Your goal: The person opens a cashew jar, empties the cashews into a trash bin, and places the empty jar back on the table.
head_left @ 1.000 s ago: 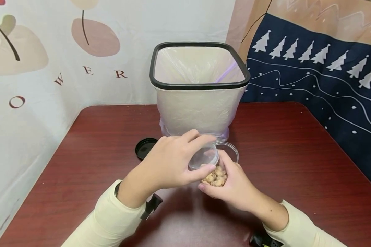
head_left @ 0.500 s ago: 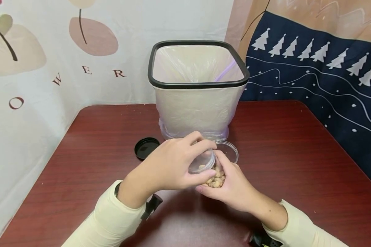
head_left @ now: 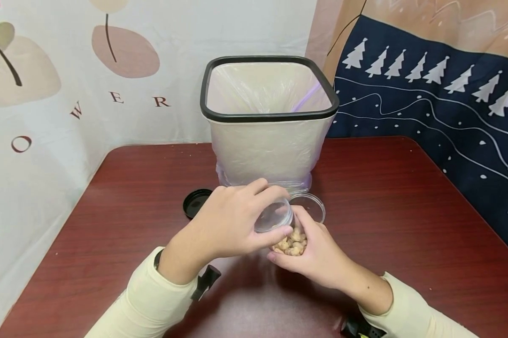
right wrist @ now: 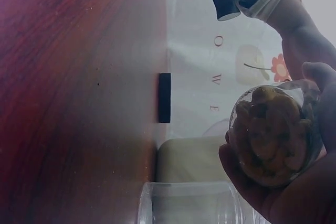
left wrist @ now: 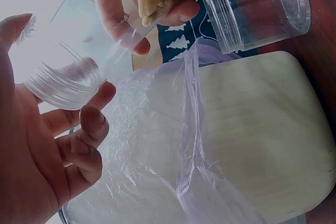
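"Where are the nuts (head_left: 294, 245)?"
"In the nut jar (right wrist: 270, 137), before the bin (head_left: 266, 150). The right hand (head_left: 319, 253) curls its fingers round it."
"And the left hand (head_left: 230, 220)?"
"It pinches a clear screw-top jar (head_left: 274, 217) close by. A bump could spill nuts!"

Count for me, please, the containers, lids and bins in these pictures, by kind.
Clear plastic containers: 3 (one in the left hand, one in the right hand, one on the table)
Black lid: 1
Bin: 1
Total: 5
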Motion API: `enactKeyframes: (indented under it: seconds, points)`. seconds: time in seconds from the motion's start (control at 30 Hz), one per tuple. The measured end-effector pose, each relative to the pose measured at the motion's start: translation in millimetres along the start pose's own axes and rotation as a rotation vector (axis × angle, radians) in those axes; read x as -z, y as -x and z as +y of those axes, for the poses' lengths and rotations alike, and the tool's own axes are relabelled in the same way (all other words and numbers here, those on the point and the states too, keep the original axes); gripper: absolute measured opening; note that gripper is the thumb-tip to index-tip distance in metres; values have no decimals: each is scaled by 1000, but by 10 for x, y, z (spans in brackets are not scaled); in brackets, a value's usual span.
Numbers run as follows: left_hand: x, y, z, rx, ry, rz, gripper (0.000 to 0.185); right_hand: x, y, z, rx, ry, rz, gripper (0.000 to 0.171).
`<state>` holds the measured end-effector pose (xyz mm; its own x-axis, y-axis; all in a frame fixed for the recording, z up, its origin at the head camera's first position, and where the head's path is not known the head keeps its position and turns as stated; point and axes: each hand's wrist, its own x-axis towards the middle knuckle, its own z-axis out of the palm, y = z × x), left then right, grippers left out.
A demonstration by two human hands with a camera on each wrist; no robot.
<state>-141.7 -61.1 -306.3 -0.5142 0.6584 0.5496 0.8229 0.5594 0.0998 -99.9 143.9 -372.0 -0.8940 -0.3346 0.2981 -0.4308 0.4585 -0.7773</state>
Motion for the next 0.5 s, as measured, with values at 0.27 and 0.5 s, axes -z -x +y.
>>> enactKeyframes:
  seconds: [0.27,0.5]
  points:
    - [32,1,-46,36,-32,50,42,-9,4,6,-23,12,11,66]
    - [32,-18,-126,113,108,7,38,18,-9,4,-11,-20,36,66]
